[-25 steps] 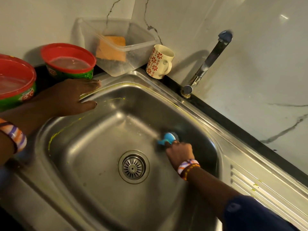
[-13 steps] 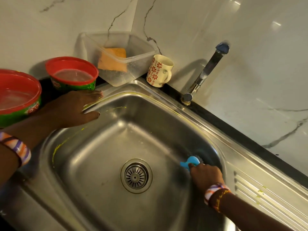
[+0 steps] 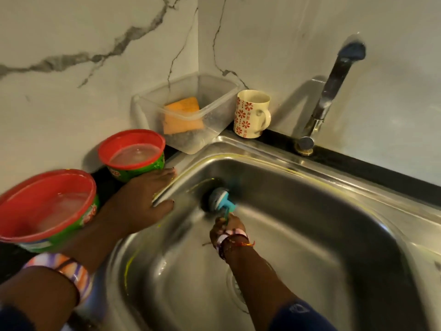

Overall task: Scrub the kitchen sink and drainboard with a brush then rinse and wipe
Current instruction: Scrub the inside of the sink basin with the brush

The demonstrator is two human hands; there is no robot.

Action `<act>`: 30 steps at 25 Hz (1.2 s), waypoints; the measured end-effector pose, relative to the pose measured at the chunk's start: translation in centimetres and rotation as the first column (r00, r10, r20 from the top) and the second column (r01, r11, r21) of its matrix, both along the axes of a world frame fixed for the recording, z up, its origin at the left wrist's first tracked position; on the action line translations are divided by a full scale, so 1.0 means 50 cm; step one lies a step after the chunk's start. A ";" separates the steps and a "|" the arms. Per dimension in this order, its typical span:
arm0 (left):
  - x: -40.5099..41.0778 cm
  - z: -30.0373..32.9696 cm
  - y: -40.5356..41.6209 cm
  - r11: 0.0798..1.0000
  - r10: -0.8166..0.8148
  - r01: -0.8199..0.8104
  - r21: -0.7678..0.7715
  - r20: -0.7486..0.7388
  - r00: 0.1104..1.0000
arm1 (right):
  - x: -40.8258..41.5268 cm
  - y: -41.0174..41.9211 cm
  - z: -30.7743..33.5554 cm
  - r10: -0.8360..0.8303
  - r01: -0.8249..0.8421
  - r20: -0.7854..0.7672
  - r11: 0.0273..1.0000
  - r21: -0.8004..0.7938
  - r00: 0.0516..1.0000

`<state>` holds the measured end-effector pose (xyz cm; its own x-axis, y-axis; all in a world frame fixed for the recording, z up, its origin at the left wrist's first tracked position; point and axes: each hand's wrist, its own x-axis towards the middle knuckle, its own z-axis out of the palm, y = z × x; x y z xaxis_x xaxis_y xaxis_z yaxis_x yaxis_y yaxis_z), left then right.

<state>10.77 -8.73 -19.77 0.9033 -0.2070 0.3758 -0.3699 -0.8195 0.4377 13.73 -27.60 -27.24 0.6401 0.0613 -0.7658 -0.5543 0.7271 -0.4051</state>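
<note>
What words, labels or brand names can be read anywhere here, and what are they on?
Near red-rimmed green tub: a red and white logo, too blurred to read.
Far red-rimmed green tub: a red logo patch, also unreadable.
Mug: only a red flower pattern, no text.
Nothing else bears lettering.

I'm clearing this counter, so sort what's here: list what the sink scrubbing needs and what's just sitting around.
In use:
brush, gripped by the right hand
sink
left hand, resting on the sink's rim
tap, for rinsing

Lying about:
mug
clear tub holding an orange sponge
two red bowls of liquid
</note>
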 end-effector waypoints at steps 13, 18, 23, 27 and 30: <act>-0.002 0.007 -0.005 0.999 0.043 -0.044 -0.024 -0.039 0.998 | 0.004 -0.004 0.079 0.186 -0.179 0.053 0.978 -0.108 0.981; -0.003 0.009 -0.007 1.000 0.022 -0.022 -0.002 -0.025 0.999 | -0.035 -0.008 0.046 0.444 -0.442 -0.024 0.883 -0.158 0.896; -0.006 0.015 -0.008 1.000 0.027 -0.027 0.002 -0.043 0.999 | -0.014 -0.009 0.084 0.224 -0.219 0.032 0.967 -0.129 0.974; -0.004 0.020 -0.009 0.999 0.034 -0.034 0.000 -0.045 0.998 | -0.031 -0.026 0.090 0.497 -0.492 0.025 0.863 -0.115 0.867; -0.011 0.023 -0.016 1.000 0.026 -0.027 -0.014 -0.051 0.998 | -0.010 -0.032 0.117 0.306 -0.296 0.062 0.946 -0.130 0.950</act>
